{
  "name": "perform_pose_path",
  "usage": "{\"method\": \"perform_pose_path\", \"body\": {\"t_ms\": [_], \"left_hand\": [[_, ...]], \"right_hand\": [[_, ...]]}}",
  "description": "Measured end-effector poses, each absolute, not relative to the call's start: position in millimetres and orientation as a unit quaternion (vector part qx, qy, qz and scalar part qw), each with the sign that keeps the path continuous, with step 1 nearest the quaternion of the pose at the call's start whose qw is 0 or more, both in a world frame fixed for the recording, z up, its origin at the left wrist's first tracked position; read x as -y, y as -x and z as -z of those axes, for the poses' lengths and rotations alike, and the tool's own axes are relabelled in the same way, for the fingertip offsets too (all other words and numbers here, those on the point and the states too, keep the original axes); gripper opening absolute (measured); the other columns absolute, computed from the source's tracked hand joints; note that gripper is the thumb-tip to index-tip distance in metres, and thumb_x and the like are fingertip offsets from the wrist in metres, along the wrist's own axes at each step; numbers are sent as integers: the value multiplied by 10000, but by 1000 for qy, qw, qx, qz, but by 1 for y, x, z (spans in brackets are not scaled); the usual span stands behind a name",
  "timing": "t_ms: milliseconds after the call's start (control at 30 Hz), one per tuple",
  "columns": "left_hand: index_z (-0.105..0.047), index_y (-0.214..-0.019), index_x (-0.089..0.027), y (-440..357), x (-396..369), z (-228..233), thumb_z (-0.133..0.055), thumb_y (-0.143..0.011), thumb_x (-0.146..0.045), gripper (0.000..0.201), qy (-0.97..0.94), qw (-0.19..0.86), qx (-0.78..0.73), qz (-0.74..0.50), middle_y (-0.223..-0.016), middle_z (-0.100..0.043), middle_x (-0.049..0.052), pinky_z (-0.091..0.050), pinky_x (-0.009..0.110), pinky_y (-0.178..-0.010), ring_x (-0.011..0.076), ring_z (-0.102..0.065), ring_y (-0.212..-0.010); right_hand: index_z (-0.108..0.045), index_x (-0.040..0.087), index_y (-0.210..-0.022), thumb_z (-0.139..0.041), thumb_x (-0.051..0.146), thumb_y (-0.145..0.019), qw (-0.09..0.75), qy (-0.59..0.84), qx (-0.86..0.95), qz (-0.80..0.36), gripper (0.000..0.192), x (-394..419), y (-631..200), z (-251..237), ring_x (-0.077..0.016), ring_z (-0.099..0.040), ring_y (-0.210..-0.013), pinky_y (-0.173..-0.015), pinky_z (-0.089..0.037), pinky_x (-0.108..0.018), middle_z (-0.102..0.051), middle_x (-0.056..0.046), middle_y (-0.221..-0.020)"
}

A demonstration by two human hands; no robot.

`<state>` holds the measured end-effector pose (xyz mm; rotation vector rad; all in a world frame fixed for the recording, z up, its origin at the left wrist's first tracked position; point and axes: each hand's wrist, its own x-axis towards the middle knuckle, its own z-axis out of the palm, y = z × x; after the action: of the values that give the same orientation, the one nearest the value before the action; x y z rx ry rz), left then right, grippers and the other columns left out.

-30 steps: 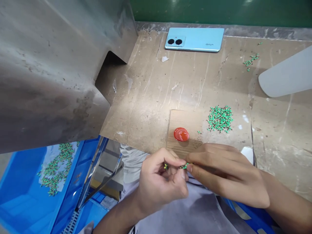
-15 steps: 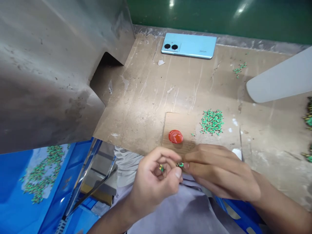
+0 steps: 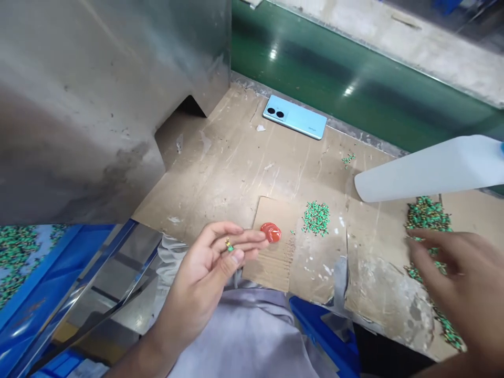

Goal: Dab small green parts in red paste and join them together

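My left hand (image 3: pixel 210 268) is half curled, palm up, above the table's front edge. A tiny green-and-gold part (image 3: pixel 230 246) rests in it between the thumb and the fingers. Just beyond its fingertips is a small red cap (image 3: pixel 271 232) with shiny red content, on a piece of cardboard (image 3: pixel 263 268). My right hand (image 3: pixel 457 278) hovers at the right over a pile of small green-and-gold parts (image 3: pixel 427 212). Its fingers are blurred, so I cannot see whether they hold anything. A smaller heap of green parts (image 3: pixel 316 218) lies right of the cardboard.
A light blue phone (image 3: pixel 299 121) lies near the green back wall (image 3: pixel 315 79). A white bottle (image 3: pixel 417 170) lies at the right. Several loose green parts (image 3: pixel 348 159) are scattered behind it. A metal housing (image 3: pixel 98 115) stands left, above a blue tray (image 3: pixel 82 262) of green parts.
My right hand has left my left hand and moved far right to the pile. My left hand has opened somewhat and shifted left. The view has turned to the right.
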<state>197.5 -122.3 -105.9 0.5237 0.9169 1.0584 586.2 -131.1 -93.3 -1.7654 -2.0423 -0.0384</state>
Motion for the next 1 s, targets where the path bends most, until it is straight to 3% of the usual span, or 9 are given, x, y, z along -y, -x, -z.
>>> {"method": "perform_pose_path", "body": {"t_ms": [33, 67, 200, 333, 533, 667, 833, 1000], "left_hand": [[-725, -1083, -233, -196, 127, 106, -707, -1026, -139, 112, -239, 741, -416, -470, -1177, -836, 76, -633, 273, -970, 192, -782, -1141], [-739, -1058, -231, -194, 131, 105, -711, -1028, -158, 84, -244, 744, -418, -461, -1181, -836, 82, -644, 278, -938, 199, -794, -1102], [-786, -988, -227, -184, 144, 102, -675, -1049, -199, 130, -281, 725, -426, -464, -1015, -827, 55, -598, 212, -674, 142, -751, -771], [-770, -910, -208, -178, 146, 105, -649, -1050, -195, 185, -285, 713, -440, -464, -873, -778, 42, -495, 186, -571, 114, -654, -658], [-755, -935, -198, -175, 147, 111, -625, -1056, -225, 180, -332, 703, -453, -436, -885, -764, 61, -500, 217, -593, 135, -658, -673], [-742, -971, -212, -179, 146, 107, -623, -1063, -280, 165, -390, 682, -465, -408, -880, -772, 49, -492, 216, -574, 122, -614, -619], [-764, -1045, -212, -200, 141, 102, -645, -1048, -352, 183, -443, 683, -465, -346, -828, -778, 46, -467, 220, -547, 135, -588, -595], [-815, -1046, -192, -215, 140, 109, -592, -1068, -334, 265, -473, 664, -464, -348, -615, -618, -5, -390, 235, -490, 135, -502, -521]], "right_hand": [[-719, 260, -1061, -636, 329, -1052, 179, 625, 760, -18, 108, 125, -563, 94, -249, -643, -679, -573, -478, -414, -714, -101, -935], [-702, 248, -1057, -626, 307, -1059, 193, 571, 796, -57, 96, 119, -541, 96, -238, -680, -720, -591, -519, -379, -719, -86, -951], [-701, 210, -1084, -574, 228, -1094, 192, 487, 833, -178, 128, 97, -478, 109, -206, -721, -849, -707, -583, -322, -724, -79, -976], [-724, 196, -1045, -557, 263, -1101, 168, 479, 840, -190, 188, 85, -469, 126, -206, -710, -799, -692, -573, -323, -726, -75, -925], [-694, 197, -970, -568, 236, -1069, 138, 492, 837, -195, 165, 81, -471, 136, -177, -665, -718, -628, -527, -290, -693, -40, -859], [-648, 202, -944, -582, 220, -1055, 174, 486, 828, -218, 130, 84, -466, 120, -143, -615, -653, -585, -499, -255, -640, -13, -811], [-664, 173, -1092, -614, 108, -1038, 252, 337, 883, -208, 97, 98, -446, 88, -155, -639, -716, -609, -515, -267, -683, -41, -866], [-702, 85, -1101, -414, 78, -1068, 230, 224, 941, -109, 290, 104, -432, 90, -196, -593, -654, -533, -485, -348, -705, -87, -842]]}}
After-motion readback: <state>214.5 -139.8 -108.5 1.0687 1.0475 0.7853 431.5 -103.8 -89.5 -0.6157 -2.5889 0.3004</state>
